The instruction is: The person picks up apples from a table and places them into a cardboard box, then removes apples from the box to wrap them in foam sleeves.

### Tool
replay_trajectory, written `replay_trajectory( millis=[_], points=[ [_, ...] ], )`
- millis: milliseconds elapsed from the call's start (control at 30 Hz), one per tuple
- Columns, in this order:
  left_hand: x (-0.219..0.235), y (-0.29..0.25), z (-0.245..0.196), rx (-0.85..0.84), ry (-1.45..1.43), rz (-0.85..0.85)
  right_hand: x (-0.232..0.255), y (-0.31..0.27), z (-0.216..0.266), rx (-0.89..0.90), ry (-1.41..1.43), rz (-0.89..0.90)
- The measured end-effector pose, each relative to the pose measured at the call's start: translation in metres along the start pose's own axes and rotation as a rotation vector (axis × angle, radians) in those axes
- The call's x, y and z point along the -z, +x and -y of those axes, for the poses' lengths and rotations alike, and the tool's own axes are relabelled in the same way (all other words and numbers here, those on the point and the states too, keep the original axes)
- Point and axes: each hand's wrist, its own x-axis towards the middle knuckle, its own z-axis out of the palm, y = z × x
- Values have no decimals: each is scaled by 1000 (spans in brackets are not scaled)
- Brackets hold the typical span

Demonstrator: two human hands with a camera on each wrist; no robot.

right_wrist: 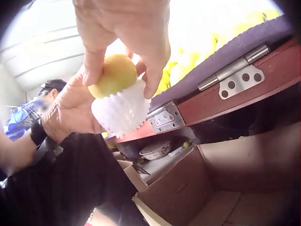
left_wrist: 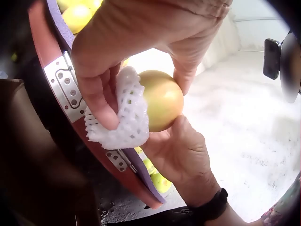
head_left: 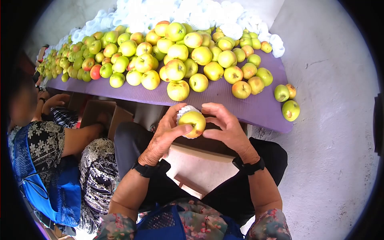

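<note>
A yellow-green apple (head_left: 193,123) sits partly inside a white foam net (head_left: 185,113), above the person's lap. The left hand (head_left: 165,130) grips the netted apple, its thumb across the fruit's front and its fingers behind the net. On the other side, the right hand (head_left: 227,127) has its fingers bent around the apple's bare side. In the right wrist view the net (right_wrist: 121,110) covers one half of the apple (right_wrist: 115,75), and the right hand's thumb and fingers touch the fruit. The left wrist view shows the left hand's fingers against the net (left_wrist: 124,115).
Many apples (head_left: 178,52) are heaped on a purple-covered table (head_left: 264,110), with white foam nets (head_left: 160,14) piled behind them. An open cardboard box (right_wrist: 181,188) stands below the table edge. Another person (head_left: 48,160) sits at the left.
</note>
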Motion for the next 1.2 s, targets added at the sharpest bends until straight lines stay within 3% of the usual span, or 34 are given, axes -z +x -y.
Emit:
replay_trajectory(
  millis=[133, 267, 467, 867, 967, 1200],
  points=[
    [12, 3, -4, -103, -120, 1, 11, 3, -1, -102, 62, -59],
    [17, 4, -7, -103, -195, 15, -2, 2, 3, -178, 85, -1],
    [6, 1, -4, -66, -253, 90, -1, 2, -9, -127, 165, 54],
    [12, 2, -3, -77, -278, 265, 2, 1, -1, -146, 54, 41],
    [13, 4, -1, -74, -265, 250, 3, 2, -5, -172, 2, 11],
    [7, 2, -5, -37, -153, 165, -13, 5, -17, -45, -356, -194]
  ],
)
